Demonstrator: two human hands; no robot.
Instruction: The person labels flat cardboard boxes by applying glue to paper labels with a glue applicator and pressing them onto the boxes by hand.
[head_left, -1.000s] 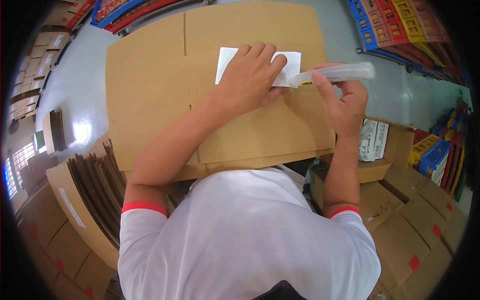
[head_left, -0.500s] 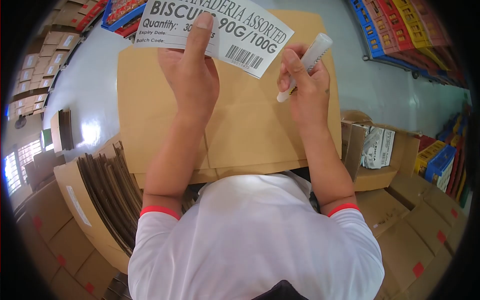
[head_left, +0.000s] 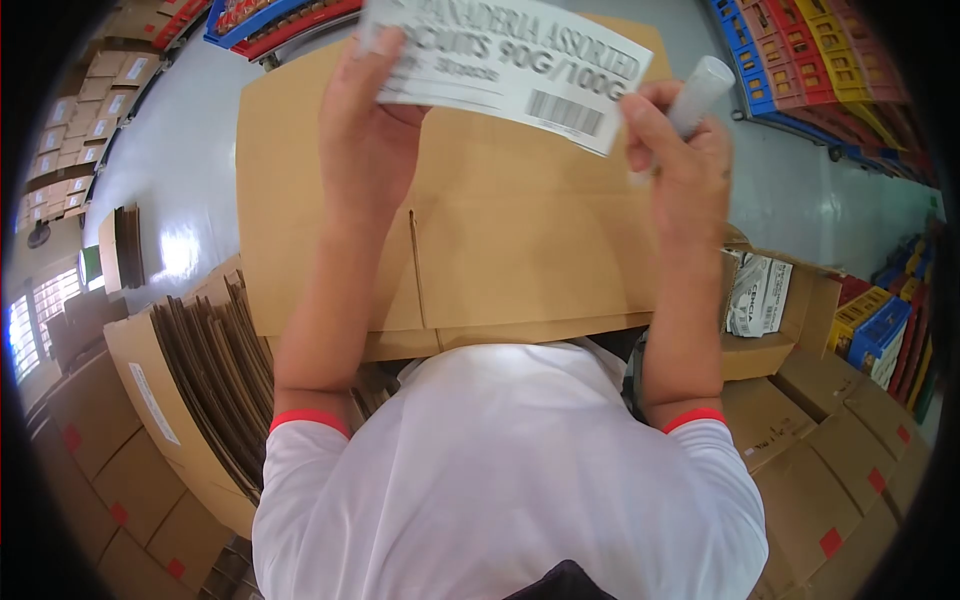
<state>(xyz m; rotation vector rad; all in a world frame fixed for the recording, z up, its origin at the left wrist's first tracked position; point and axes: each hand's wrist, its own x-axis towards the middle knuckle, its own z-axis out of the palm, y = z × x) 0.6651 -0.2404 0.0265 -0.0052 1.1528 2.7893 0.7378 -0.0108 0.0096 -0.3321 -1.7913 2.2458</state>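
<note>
My left hand [head_left: 370, 130] grips the left end of a white printed label [head_left: 510, 65], thumb on its face. The label carries the words "Panaderia Assorted" and "90G/100G" with a barcode at its lower right. In my right hand [head_left: 685, 145] is a white stick-shaped tube with a rounded cap [head_left: 708, 82], perhaps a glue stick or marker. Fingertips of that hand meet the label's right edge; whether they pinch it is unclear. Beneath both hands lies a flat brown cardboard sheet [head_left: 530, 240], creased and slotted.
A stack of flattened cartons [head_left: 210, 370] stands at my left. On the right, an open box [head_left: 810, 315] holds printed white labels [head_left: 760, 295]. Coloured plastic crates [head_left: 800, 60] rise at the upper right, and brown cartons [head_left: 820, 490] fill the lower right.
The label has shifted right and tilted a little. My right hand has moved up and right with the tube, now meeting the label's edge. My left hand has slid slightly left.
</note>
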